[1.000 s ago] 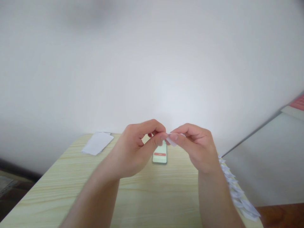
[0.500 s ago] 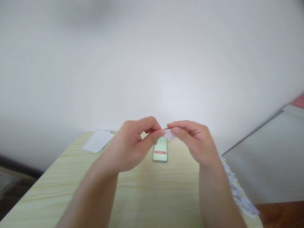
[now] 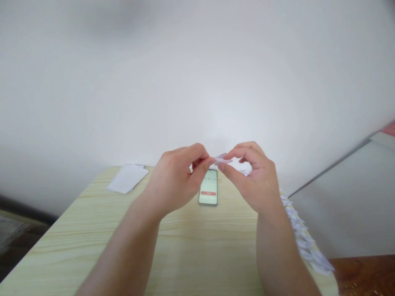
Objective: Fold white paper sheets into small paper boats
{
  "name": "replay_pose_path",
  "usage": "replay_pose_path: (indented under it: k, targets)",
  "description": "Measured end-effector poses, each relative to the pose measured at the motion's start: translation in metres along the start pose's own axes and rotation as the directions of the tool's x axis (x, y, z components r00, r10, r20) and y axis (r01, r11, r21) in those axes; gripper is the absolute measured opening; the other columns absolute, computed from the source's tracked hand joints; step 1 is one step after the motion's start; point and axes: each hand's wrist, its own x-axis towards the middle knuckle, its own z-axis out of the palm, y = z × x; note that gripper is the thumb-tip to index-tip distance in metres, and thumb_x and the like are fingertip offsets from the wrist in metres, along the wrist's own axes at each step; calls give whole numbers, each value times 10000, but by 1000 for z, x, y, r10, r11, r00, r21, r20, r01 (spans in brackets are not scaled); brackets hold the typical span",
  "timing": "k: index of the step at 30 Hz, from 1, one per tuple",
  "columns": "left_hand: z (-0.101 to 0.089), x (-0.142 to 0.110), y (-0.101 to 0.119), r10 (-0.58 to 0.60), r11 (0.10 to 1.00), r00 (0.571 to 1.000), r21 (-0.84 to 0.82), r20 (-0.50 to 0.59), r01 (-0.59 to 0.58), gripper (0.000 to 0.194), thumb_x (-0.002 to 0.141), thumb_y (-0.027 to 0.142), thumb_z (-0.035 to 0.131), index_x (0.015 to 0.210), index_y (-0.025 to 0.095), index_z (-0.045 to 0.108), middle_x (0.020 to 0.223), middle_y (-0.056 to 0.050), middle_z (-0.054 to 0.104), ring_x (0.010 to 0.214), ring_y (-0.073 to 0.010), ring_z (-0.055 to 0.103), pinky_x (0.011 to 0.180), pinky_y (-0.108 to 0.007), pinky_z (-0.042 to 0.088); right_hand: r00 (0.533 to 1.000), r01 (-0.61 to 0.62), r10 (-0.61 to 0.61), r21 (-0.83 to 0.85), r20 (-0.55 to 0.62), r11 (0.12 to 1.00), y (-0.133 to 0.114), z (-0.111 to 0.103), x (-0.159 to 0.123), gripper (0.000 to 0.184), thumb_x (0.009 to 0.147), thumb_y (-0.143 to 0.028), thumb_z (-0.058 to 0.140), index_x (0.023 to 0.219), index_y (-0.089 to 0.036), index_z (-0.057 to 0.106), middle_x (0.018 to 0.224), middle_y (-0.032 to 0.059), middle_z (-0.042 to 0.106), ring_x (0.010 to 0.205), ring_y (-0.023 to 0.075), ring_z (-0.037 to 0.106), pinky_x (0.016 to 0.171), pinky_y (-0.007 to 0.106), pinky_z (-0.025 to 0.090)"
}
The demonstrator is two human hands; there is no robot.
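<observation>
A small folded piece of white paper [image 3: 222,160] is held up between my two hands, above the far part of the table. My left hand [image 3: 182,176] pinches its left end between thumb and forefinger. On the other side, my right hand [image 3: 251,174] has its thumb under the paper's near edge and its forefinger on the upper layer. The paper's layers stand slightly apart at the right. Below the hands lies a phone [image 3: 208,198] with a lit screen, digits and a red button; its top is partly covered by my left hand.
A stack of white paper sheets [image 3: 128,179] lies at the far left of the wood-grain table [image 3: 197,250]. Several folded white papers [image 3: 299,230] line the right edge. A white wall [image 3: 197,74] rises behind the table, with a pale panel [image 3: 345,205] at right.
Both hands have risen slightly in view. My right forefinger and thumb have spread around the paper, which now shows separated layers instead of one flat face.
</observation>
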Motion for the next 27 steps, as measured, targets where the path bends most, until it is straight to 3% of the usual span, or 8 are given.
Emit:
replay_pose_path:
  k: [7,10,13,18,23,27]
  targets:
    - [5,-1,6,-1,994,998,-113,68,9,175,991,358,608,895,222,663,748,19,647,655,-123,543,534,-240,371,987,-49,42,43,157,998,3,1,1,58,915,-287,745,877,-256,715,895,-12,731,861,178,616,802,334,471]
    - [2,0,4,-20,973,998,-230,53,31,185,991,380,618,935,222,696,815,2,685,734,-140,585,581,-247,409,967,-143,90,217,238,966,8,0,2,66,925,-285,738,881,-243,711,864,-11,715,834,168,631,777,323,483]
    - [-1,3,1,-82,949,997,-307,-16,73,174,1002,351,601,980,217,711,922,-14,714,839,-159,617,730,-274,465,935,-267,125,429,331,863,12,-2,3,79,903,-284,772,924,-232,717,885,1,732,824,166,657,737,309,503]
    - [1,5,-4,-116,854,973,-480,200,200,170,990,361,616,962,222,710,907,-9,694,825,-160,596,721,-291,459,925,-308,97,576,367,758,17,-4,5,69,876,-234,807,914,-222,751,831,-9,751,763,142,677,718,280,529]
    - [3,7,-11,-128,779,977,-592,172,206,187,956,371,681,1076,228,694,1012,-20,664,969,-175,597,821,-298,476,905,-347,108,571,411,744,15,-6,5,76,867,-204,813,902,-211,747,814,-14,731,753,130,662,707,261,523]
    - [1,8,-11,-90,762,953,-596,289,253,177,982,371,648,954,200,684,886,-9,646,840,-140,575,772,-293,456,878,-384,112,544,465,746,13,-6,4,86,869,-214,810,906,-206,733,831,-7,736,769,134,666,709,264,517]
